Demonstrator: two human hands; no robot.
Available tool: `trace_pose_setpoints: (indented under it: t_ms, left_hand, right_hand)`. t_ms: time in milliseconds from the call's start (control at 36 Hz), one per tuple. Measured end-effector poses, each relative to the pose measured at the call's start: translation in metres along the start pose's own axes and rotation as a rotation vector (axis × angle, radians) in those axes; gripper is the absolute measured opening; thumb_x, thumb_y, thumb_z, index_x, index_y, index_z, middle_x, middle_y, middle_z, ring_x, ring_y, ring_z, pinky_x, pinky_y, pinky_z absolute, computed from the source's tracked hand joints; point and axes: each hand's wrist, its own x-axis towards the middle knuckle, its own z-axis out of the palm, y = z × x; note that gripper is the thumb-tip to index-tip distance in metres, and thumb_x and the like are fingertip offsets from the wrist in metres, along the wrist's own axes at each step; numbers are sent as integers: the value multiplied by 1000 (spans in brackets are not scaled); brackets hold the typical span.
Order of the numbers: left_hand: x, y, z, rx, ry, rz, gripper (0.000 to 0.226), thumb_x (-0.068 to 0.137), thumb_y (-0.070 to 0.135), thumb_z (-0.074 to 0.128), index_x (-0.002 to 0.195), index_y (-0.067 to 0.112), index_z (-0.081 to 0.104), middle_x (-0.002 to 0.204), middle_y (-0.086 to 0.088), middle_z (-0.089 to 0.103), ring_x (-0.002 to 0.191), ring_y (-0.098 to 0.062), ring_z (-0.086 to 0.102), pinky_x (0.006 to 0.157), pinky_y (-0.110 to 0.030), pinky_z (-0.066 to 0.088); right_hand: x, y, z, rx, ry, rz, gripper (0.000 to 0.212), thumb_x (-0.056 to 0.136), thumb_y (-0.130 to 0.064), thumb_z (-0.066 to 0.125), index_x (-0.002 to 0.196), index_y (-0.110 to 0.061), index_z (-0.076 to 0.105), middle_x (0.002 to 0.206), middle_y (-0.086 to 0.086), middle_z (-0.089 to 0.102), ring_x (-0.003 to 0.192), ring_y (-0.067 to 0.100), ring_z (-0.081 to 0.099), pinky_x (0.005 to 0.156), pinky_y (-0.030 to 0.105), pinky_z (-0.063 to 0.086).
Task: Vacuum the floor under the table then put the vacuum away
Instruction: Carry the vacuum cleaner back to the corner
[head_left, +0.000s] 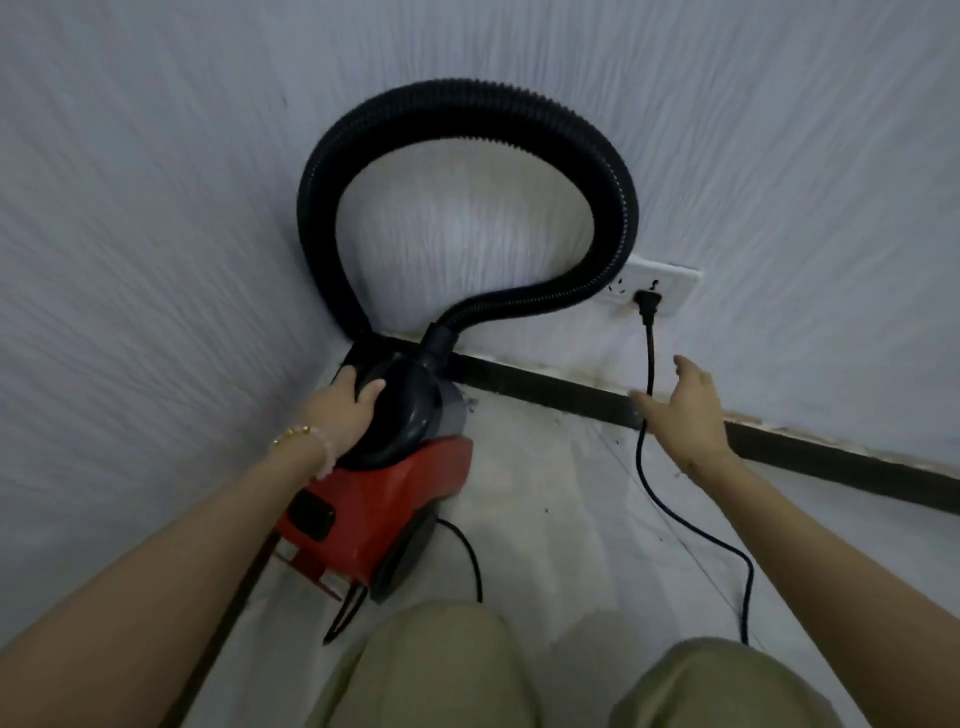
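Nearest the lens, two knees in olive-khaki trousers, bent over a pale, scuffed tiled floor. Just beyond, in the corner where two white textured walls meet, a small canister vacuum with a red plastic body and a dark rounded front, standing on the floor close against the left wall. Rising from its dark front, a black ribbed flexible hose, curling up in a wide loop against the walls and back down behind the body. Left hand laid over the top of the dark housing, fingers curled around its edge in a grip, a beaded bracelet with gold beads on the wrist. Right hand held open in the air, fingers spread, thumb reaching toward a thin black power cord and just beside it; contact between thumb and cord impossible to tell. Cord hanging from a black plug seated in a white wall socket plate, then trailing across the floor toward the right knee. Along the foot of the right wall, a dark skirting strip with grime above it.
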Motion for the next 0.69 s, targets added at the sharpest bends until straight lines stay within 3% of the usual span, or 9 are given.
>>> trace_pose_setpoints:
  t_ms: [111,222,306,361,444,528,611,694]
  left_hand:
    - [-8,2,3,55,75,47,54,100,41,35,139,5,40,128,-24,57,115,-38,55,95,-39,44]
    - [-13,0,6,108,133,76,47,99,42,35,123,3,49,108,-24,64,97,-36,61,80,-36,47]
    - [-11,-2,9,148,187,90,45,98,43,36,114,3,50,97,-23,65,87,-35,63,71,-34,45]
    - [-7,-4,10,164,205,102,45,98,44,35,111,4,50,91,-21,65,82,-34,62,66,-33,44]
    - [-6,-7,11,164,222,116,40,98,46,35,98,8,47,77,-12,57,77,-32,60,63,-32,40]
    - [-6,-9,14,158,251,129,35,97,47,36,90,13,41,80,-16,59,82,-37,62,65,-33,40]
    - [-8,-11,17,179,290,140,42,96,50,35,98,9,47,91,-22,64,86,-39,62,70,-37,45]
    - [-12,-9,19,157,308,147,49,97,49,34,108,5,50,84,-17,60,76,-32,58,66,-36,45]
  right_hand:
    - [12,-4,16,294,-118,92,69,91,-36,57,147,-9,26,141,10,43,124,27,46,106,42,38]
    - [35,-26,16,499,-12,44,53,93,-36,53,137,-8,41,112,6,56,100,20,54,90,32,42]
    - [59,-37,13,697,94,69,33,95,-38,48,107,-8,52,82,6,57,67,17,53,63,27,47]
    - [70,-39,18,744,140,105,30,97,-37,42,87,-10,52,66,2,46,53,13,39,48,23,35]
    - [75,-35,26,813,138,105,33,98,-34,38,75,-16,53,58,-1,41,43,9,34,39,20,27]
    - [75,-31,25,949,71,104,30,98,-31,40,74,-17,52,51,-4,38,32,3,27,35,17,20]
    - [73,-30,22,1002,39,113,32,99,-31,38,75,-16,52,42,-8,40,30,3,26,34,14,20]
    - [68,-33,18,1001,48,139,32,100,-29,38,73,-16,50,49,-6,38,28,3,25,32,14,19]
